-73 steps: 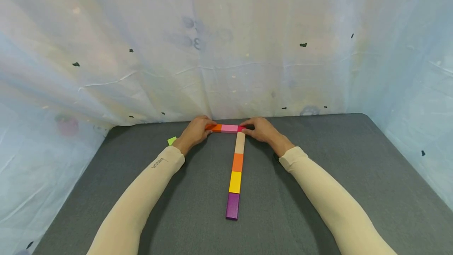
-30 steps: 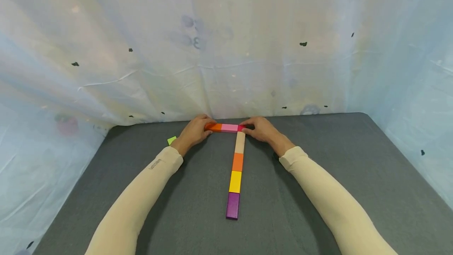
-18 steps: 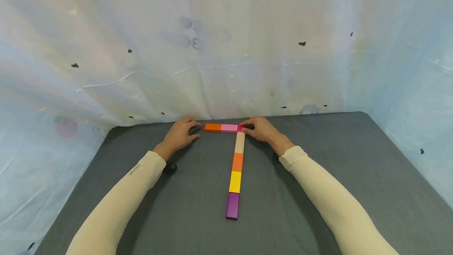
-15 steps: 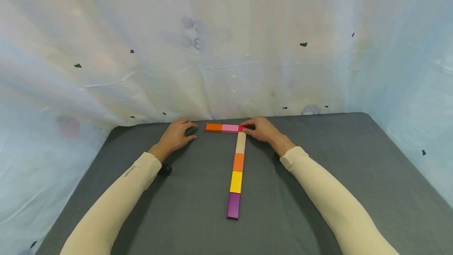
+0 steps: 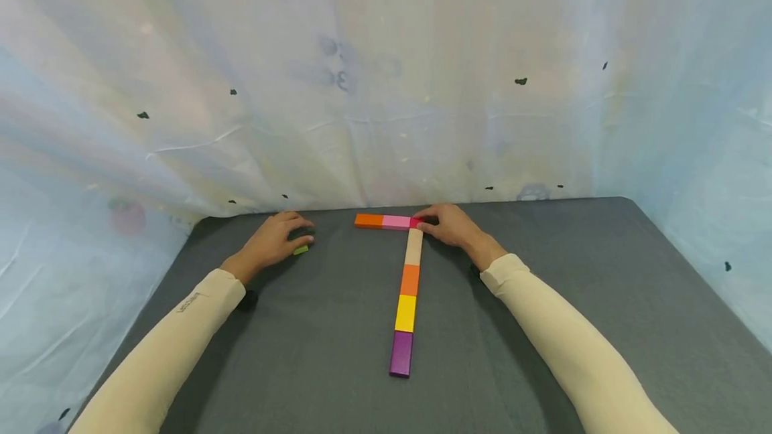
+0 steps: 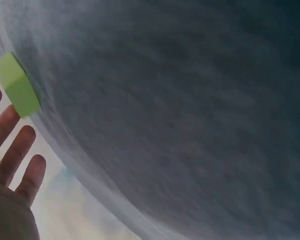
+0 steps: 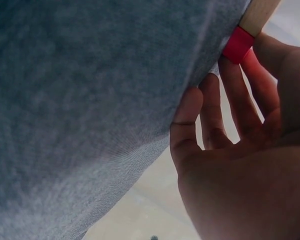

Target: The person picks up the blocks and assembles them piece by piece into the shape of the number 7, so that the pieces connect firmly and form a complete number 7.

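Observation:
In the head view my left hand is over a small lime-green block, which shows just below the thumb. The left wrist view has the fingers fairly straight, their tips right at the green block. My right hand pinches a red block between thumb and fingers, at the corner of a row of blocks. Left of it lie a pink block and an orange-brown block. Toward me run a beige block, an orange block, a yellow block and a purple block.
The blocks lie on a dark grey cloth-covered table. A pale plastic sheet hangs along its back edge and both sides. Dark bands show beneath both wrists.
My left hand has come off the orange-brown block and moved left to the lime-green block. The right hand keeps its grip on the red block; the row of blocks stays in place.

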`<state>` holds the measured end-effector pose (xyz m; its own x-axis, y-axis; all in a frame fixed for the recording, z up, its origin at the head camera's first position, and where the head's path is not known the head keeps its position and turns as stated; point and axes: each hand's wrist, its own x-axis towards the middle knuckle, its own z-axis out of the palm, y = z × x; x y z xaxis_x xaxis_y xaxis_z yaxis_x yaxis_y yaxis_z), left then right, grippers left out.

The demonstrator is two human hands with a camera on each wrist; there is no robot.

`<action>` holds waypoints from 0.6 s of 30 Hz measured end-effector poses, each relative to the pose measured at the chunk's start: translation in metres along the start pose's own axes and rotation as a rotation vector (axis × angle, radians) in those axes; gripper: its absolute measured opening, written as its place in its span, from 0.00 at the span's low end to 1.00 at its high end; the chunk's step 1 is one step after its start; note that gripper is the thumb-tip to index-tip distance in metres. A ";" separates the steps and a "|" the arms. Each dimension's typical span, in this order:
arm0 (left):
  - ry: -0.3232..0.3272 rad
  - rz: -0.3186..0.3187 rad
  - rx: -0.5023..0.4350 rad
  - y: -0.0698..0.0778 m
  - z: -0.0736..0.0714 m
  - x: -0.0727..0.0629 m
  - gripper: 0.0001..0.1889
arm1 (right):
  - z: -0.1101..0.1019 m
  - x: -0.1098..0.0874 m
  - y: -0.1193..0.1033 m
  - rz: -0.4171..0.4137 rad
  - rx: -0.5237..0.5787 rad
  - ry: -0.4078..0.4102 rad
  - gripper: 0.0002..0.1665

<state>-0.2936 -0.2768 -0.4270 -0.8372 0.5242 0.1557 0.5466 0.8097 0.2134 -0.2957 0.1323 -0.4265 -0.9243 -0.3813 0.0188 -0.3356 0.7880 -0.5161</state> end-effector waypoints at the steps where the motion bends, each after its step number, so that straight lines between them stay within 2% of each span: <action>1: 0.010 0.010 0.028 -0.002 -0.002 -0.003 0.19 | 0.000 0.000 0.000 -0.002 -0.002 -0.001 0.21; 3: 0.038 0.033 0.085 -0.005 -0.006 -0.010 0.19 | -0.001 0.000 -0.001 -0.001 0.000 -0.004 0.22; 6: 0.064 0.048 0.120 -0.006 -0.013 -0.018 0.19 | -0.003 -0.001 -0.002 0.009 0.007 -0.006 0.22; 13: 0.019 -0.010 0.034 -0.003 -0.012 -0.022 0.26 | -0.006 -0.001 0.000 0.018 0.001 0.001 0.22; 18: -0.011 -0.010 0.035 -0.001 -0.005 -0.020 0.26 | -0.006 0.000 0.002 0.002 0.012 0.005 0.21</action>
<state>-0.2771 -0.2897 -0.4251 -0.8427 0.5189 0.1436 0.5378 0.8235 0.1805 -0.2975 0.1363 -0.4223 -0.9260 -0.3770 0.0219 -0.3312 0.7829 -0.5266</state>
